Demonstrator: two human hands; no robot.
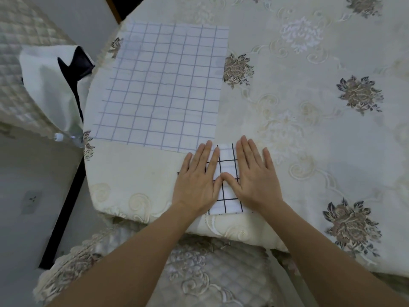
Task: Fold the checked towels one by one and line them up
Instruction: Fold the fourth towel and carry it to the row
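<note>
Near the table's front edge, a folded black-checked towel lies with its long axis pointing away from the person. The left hand and right hand press flat on it, fingers straight and thumbs meeting, holding nothing. Beyond, to the left, a pale-checked towel lies spread, also lengthwise away, on a cream floral tablecloth. A quilted chair stands at far left.
</note>
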